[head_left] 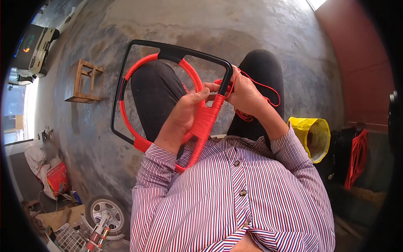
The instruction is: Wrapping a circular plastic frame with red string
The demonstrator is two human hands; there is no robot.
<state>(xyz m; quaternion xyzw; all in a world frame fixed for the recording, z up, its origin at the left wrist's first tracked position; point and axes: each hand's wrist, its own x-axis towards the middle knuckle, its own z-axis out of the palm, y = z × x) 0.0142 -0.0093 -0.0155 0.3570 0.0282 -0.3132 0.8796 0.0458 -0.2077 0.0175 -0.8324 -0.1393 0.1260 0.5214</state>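
Observation:
A black tubular frame (123,67) with an inner ring lies tilted across my lap. Red cord is wound tightly round most of the ring and part of the right bar, making a dense red wrapping (204,119). My left hand (187,110) is closed round this wrapped part, thumb on top. At the right bar, my right hand (247,95) is closed on loose red cord (273,90), which loops over its back and hangs below the wrist. Some of its fingers are hidden behind the bar. A bare black stretch of bar shows above the winding.
On the concrete floor (201,25) stands a small wooden stool (84,99) at left. A yellow bucket-like container (296,126) sits by my right elbow, beside hanks of black cord (340,151) and red cord (357,161). A wheel (108,212) and clutter lie at lower left.

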